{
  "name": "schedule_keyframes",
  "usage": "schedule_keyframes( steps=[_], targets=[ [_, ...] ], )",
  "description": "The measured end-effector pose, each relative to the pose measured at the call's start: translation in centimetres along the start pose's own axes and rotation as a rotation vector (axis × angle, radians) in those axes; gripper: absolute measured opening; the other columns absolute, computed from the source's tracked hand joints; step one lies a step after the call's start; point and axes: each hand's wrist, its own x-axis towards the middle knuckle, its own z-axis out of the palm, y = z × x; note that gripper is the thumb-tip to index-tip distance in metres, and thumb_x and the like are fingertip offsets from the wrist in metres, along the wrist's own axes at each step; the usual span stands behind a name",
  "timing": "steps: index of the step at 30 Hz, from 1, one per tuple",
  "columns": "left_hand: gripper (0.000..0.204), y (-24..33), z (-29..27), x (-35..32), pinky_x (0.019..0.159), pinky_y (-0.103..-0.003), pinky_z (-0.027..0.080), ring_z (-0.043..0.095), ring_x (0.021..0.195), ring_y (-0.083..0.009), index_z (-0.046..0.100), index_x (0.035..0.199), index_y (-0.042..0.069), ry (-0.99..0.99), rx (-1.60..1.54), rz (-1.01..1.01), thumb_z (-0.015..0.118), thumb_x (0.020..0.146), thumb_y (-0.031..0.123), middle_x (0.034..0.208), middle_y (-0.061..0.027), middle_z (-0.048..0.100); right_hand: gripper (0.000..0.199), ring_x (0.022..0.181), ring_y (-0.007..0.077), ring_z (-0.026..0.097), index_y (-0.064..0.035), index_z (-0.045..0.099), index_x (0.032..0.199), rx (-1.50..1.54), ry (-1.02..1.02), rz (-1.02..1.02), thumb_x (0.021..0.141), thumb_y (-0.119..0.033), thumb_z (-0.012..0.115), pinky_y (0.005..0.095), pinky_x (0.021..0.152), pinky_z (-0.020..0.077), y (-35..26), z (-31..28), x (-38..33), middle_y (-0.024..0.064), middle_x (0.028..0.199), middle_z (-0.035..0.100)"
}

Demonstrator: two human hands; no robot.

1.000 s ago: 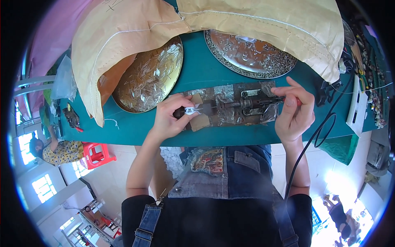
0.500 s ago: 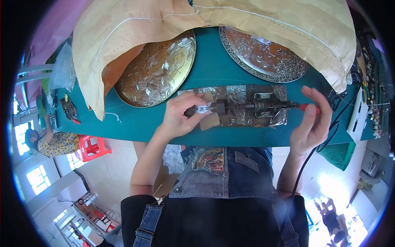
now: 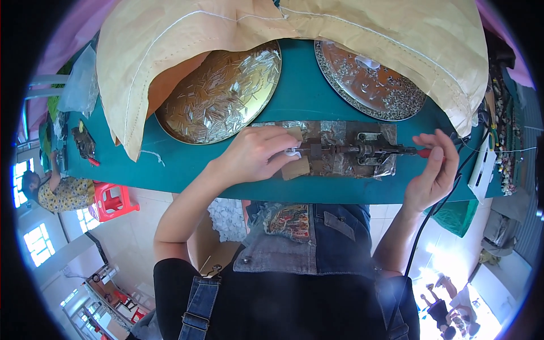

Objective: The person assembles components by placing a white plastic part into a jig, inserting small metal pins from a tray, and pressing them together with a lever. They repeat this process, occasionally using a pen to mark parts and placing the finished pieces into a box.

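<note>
On the green table lies a metal-plated board [image 3: 334, 164] that carries a push-type toggle clamp [image 3: 371, 150] with a red handle [image 3: 423, 153]. At the board's left end my left hand [image 3: 255, 153] pinches a small white piece [image 3: 292, 152] between thumb and fingers, between two tan pads [image 3: 296, 167]. The fingers partly hide the piece. My right hand [image 3: 433, 170] has its thumb and fingers curled around the end of the red handle.
Behind the board stand a round tray [image 3: 272, 93] of thin clear strips and another round tray [image 3: 334, 85] of small metal bits. A large tan paper sheet [image 3: 362, 22] overhangs both. A black cable [image 3: 419, 243] hangs by my right arm. Another clamp tool [image 3: 84, 144] lies at left.
My left hand has shifted right, still at the board's left end, and covers more of the white piece. The clamp's linkage has changed position slightly, with the right hand still at the handle.
</note>
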Motion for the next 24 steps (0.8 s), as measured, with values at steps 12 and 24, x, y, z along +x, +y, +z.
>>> schedule_keyframes(
  steps=[12, 24],
  targets=[
    [0.017, -0.3, 1.2, -0.5, 0.065, -0.039, 0.054, 0.066, 0.077, -0.0321, 0.067, 0.090, 0.005, 0.085, -0.087, -0.022, 0.078, 0.079, 0.011, 0.084, -0.0106, 0.067, 0.022, 0.077, 0.0131, 0.060, -0.0016, 0.063, 0.114, 0.126, 0.287, 0.481, 0.106, -0.013, 0.045, 0.0269, 0.074, 0.0499, 10.1, -1.4, -0.5, 0.0067, 0.090, 0.063],
    [0.019, -0.2, 1.1, -0.7, 0.070, -0.040, 0.056, 0.068, 0.083, -0.0336, 0.067, 0.092, 0.004, 0.063, -0.084, -0.052, 0.078, 0.079, 0.011, 0.088, -0.0118, 0.069, 0.024, 0.091, 0.0168, 0.064, 0.0023, 0.059, 0.123, 0.288, 0.338, 0.559, 0.099, -0.001, 0.056, 0.0282, 0.086, 0.0521, 11.6, -3.3, -0.6, 0.0128, 0.111, 0.068]
  ],
)
